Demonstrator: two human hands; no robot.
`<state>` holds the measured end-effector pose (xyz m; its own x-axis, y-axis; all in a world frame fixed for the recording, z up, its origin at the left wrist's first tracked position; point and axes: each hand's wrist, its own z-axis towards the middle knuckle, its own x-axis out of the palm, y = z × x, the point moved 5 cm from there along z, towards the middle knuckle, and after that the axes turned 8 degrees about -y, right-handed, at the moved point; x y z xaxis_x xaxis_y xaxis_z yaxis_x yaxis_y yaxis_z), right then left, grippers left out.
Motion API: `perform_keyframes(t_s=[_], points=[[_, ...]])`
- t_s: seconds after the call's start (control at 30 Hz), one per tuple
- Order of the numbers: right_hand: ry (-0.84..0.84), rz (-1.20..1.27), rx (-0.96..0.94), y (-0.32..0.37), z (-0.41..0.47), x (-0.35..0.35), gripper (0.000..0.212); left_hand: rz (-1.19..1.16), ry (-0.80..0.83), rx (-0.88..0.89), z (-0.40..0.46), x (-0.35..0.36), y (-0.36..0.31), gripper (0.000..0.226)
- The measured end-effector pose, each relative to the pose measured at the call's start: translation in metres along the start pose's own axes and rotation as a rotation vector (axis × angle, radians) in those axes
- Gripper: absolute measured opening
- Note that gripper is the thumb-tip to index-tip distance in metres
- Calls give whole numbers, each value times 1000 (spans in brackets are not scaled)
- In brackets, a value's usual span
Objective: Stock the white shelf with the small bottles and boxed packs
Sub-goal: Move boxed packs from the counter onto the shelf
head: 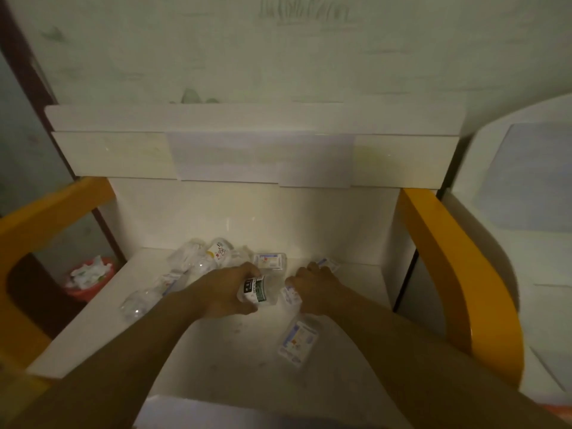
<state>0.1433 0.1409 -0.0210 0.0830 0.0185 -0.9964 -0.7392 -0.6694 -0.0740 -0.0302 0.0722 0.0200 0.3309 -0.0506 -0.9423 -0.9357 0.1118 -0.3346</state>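
Bottles point(198, 258), packs point(295, 340) strewn on shelf point(216, 335)

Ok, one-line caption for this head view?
Left hand grips a green-labelled pack over the white shelf; right hand rests among scattered packs.

Item count on the white shelf point(216, 345)

Two hands were present: the left hand point(230, 291) and the right hand point(312, 287). Boxed packs numbered at least four: one at the shelf's back point(268, 261), one near its front point(298, 339), two by the right hand. Clear bottles formed a blurred cluster point(201, 255) at the shelf's back left; their exact count could not be determined.
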Motion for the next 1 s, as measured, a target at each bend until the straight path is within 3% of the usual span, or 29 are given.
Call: perform_keyframes(t_s=[0.27,0.5,0.67,1.0], points=[[-90,204,112,-18,-5,-65,74,3,-45,33,0,-53,-21,55],[-401,-5,168,-68,-46,-190,72,-63,-318,199,23,-141,-109,65],[-559,-32,261,-132,-105,-253,69,-80,-404,304,42,-170,-182,63],[-503,-31,430,-239,-216,-247,72,-70,-355,460,84,-151,-325,65]])
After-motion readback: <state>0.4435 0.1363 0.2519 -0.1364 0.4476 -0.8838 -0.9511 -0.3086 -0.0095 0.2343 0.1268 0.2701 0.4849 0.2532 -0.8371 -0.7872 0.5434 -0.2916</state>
